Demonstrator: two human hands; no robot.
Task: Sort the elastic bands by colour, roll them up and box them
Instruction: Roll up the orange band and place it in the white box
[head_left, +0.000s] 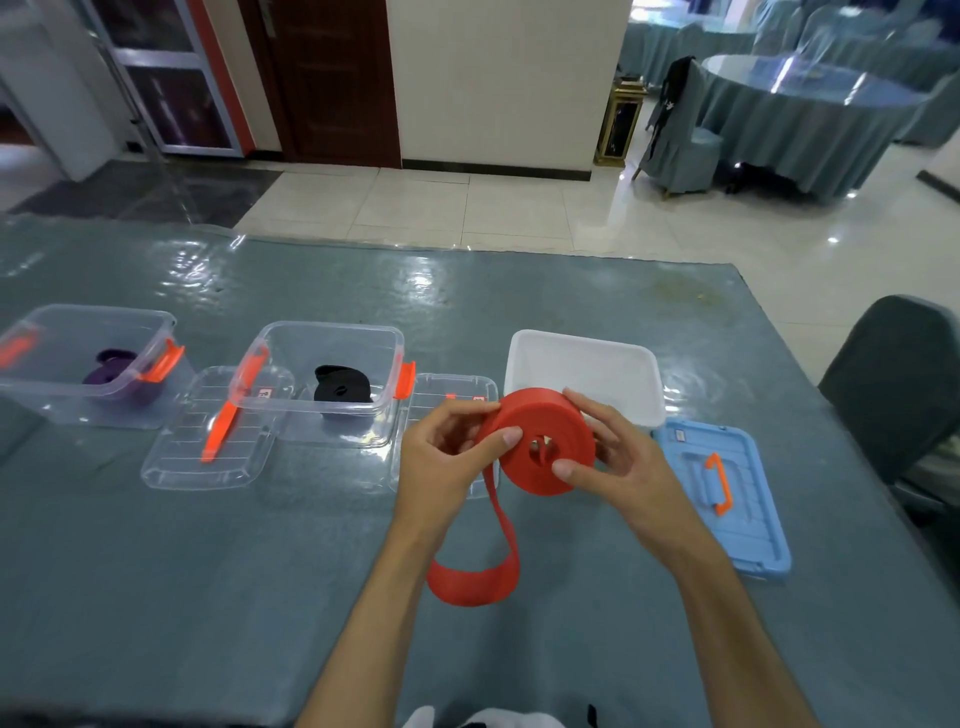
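A red elastic band (540, 421), mostly wound into a thick roll, is held above the table between both hands. My left hand (441, 457) grips the roll's left edge, thumb on its face. My right hand (618, 457) holds the right side, thumb pressed near the centre hole. A loose red tail (475, 577) hangs down and loops on the table. A purple roll (111, 371) lies in the left clear box (93, 317). A black roll (343, 387) lies in the middle clear box (332, 332). Behind the hands stands a white box (582, 358) with nothing visible in it.
Two clear lids (208, 431) (457, 384) with orange handles lie in front of the clear boxes. A blue lid (727, 493) with an orange handle lies at the right. A dark chair (893, 374) stands by the table's right edge.
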